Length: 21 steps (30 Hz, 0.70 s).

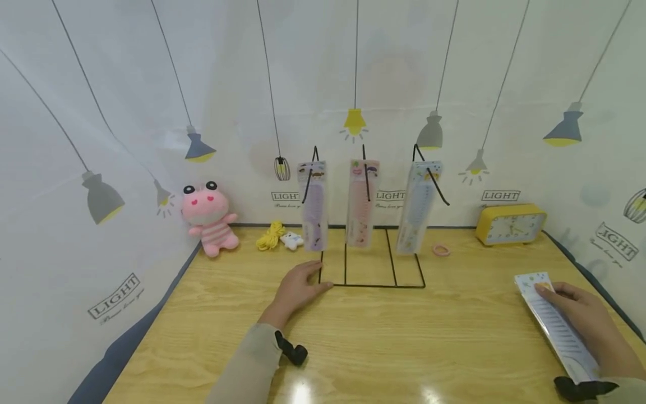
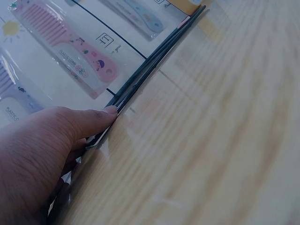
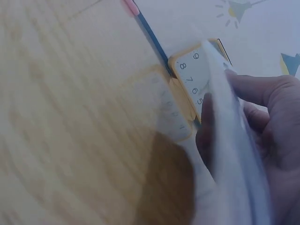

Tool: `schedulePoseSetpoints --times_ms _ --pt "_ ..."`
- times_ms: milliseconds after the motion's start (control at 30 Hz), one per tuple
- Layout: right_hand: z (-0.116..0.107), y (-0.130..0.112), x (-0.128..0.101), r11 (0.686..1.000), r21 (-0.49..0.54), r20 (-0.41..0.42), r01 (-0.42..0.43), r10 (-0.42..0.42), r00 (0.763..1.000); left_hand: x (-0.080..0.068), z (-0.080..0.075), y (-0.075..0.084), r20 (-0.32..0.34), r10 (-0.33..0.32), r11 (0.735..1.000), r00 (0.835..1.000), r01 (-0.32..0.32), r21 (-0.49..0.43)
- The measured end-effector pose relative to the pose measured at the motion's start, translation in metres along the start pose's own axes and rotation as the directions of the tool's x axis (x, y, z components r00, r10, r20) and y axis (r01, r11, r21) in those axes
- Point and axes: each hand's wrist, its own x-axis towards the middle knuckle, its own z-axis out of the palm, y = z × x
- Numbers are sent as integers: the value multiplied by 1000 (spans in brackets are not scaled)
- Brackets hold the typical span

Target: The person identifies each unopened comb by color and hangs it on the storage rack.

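A black wire display rack point(image 1: 373, 286) stands on the table, with three packaged plastic combs hanging on its hooks: a purple comb point(image 1: 314, 207), a pink comb point(image 1: 361, 205) and a blue comb point(image 1: 419, 205). At the rack's front left corner, my left hand point(image 1: 299, 287) holds the base wire. In the left wrist view its thumb point(image 2: 96, 121) lies along the wire; the other fingers are partly hidden. Out to the right, my right hand point(image 1: 585, 317) grips another packaged comb point(image 1: 547, 317) above the table, thumb on the front of the pack. The right wrist view shows that pack edge-on and blurred.
Left of the rack sit a pink plush toy point(image 1: 209, 219), a bundle of yellow cord point(image 1: 271, 235) and a small white star-shaped item point(image 1: 291, 240). To its right lie a pink ring-shaped band point(image 1: 441, 250) and a yellow clock point(image 1: 511, 224). A printed backdrop point(image 1: 227, 112) borders the wooden table point(image 1: 383, 336).
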Motion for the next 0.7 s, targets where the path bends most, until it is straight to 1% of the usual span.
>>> schedulePoseSetpoints --times_ms 100,167,267,333,400,500,600,633,700 --pt "-1 -11 -2 998 56 -15 25 -24 1000 1 0 0 0 -4 1000 1000 4 1" --pt "-3 -22 -4 992 118 -44 45 -41 998 1 0 1 3 -6 1000 1000 6 7" --pt "-7 -38 -9 976 189 -58 110 -101 993 1 1 1 6 -6 1000 1000 6 14" --pt "-10 -49 -11 938 303 -60 167 -156 986 0 1 1 6 -6 1000 1000 6 13" --pt "-13 -59 -14 898 386 -75 209 -195 978 0 1 0 7 -10 1000 1000 10 21" --pt "-14 -75 -17 791 554 -101 260 -247 964 0 2 0 7 -11 1000 1000 11 29" --pt "-13 -93 -21 713 629 -125 309 -299 946 1 2 -1 8 -15 999 1000 14 33" --pt "-12 -98 -22 683 656 -129 321 -318 939 1 2 -1 8 -15 999 1000 15 33" --pt "-10 -110 -24 656 669 -143 349 -347 927 1 2 -1 9 -19 999 1000 18 35"
